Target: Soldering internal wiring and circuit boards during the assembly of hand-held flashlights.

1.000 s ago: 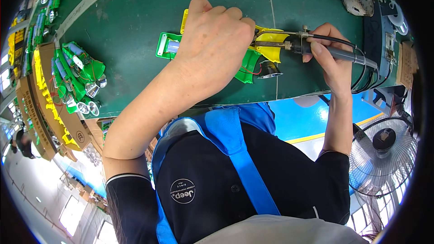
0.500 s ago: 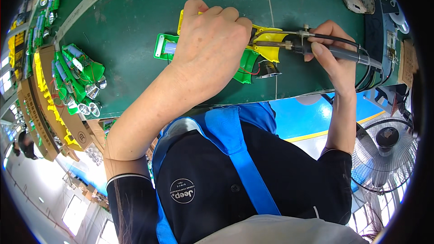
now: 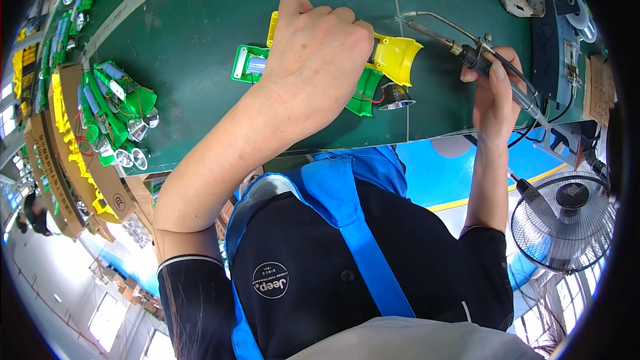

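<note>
A yellow shell half (image 3: 397,60) and a green shell half (image 3: 248,53) lie side by side under the left hand (image 3: 323,57), on the green desk (image 3: 193,40); the green one, nearer the person, holds a blue cell (image 3: 257,65). The left fingers curl over both, fingertips hidden, so I cannot tell how tightly they close or on what. The right fingers close around the dark handle of a soldering iron (image 3: 473,60). The desk's top is scuffed and crossed by a pale line; beyond its near edge shows blue floor (image 3: 467,170), with a standing fan (image 3: 567,220) to the right. Both shells run left to right, their right ends slightly nearer the person. A silver reflector (image 3: 395,97) sits just beside the green one's right end, joined by red wire. The iron lies diagonally, tip pointing up and left, apart from the yellow shell's far right corner. Green desk stretches beyond the left hand to the far side and, leftward, to a cluster of green lamp parts (image 3: 113,110) near the near-left corner; a blue-grey device (image 3: 557,53) bounds the right.
</note>
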`<act>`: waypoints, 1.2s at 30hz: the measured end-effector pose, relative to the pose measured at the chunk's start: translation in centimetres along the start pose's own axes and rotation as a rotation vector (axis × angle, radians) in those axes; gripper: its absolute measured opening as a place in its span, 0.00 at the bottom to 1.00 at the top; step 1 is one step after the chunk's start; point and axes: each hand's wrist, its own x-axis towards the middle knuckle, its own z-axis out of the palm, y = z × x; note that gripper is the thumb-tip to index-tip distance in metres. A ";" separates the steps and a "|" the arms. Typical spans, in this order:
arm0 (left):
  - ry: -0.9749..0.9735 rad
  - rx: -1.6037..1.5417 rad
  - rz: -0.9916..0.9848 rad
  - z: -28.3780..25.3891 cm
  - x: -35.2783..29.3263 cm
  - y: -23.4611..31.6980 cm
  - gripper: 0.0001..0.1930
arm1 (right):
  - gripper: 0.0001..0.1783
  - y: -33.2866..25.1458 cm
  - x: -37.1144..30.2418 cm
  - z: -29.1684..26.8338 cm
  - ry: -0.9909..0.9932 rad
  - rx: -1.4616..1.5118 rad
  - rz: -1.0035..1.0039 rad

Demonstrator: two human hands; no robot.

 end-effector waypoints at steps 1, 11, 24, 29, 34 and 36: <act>-0.001 0.001 0.014 0.1 0.0 -0.1 0.06 | 0.14 0.2 -0.3 0.1 -0.001 -0.004 -0.003; -0.013 -0.029 0.285 -1.6 -0.1 -2.3 0.04 | 0.13 1.2 -0.8 1.0 0.032 0.066 -0.036; 0.317 -0.438 0.295 -0.3 -10.1 -5.2 0.15 | 0.14 1.2 -1.0 3.0 0.060 0.198 -0.048; 0.321 -0.377 0.315 -1.2 -5.8 -5.1 0.08 | 0.14 0.9 -1.9 2.9 0.113 0.212 0.006; 0.242 -0.291 0.372 -1.6 -5.4 -4.9 0.08 | 0.15 0.0 -2.2 2.2 -0.077 0.078 0.115; 0.144 -0.223 0.382 -1.8 -5.2 -4.5 0.07 | 0.15 -0.5 -1.8 2.3 -0.111 0.032 0.136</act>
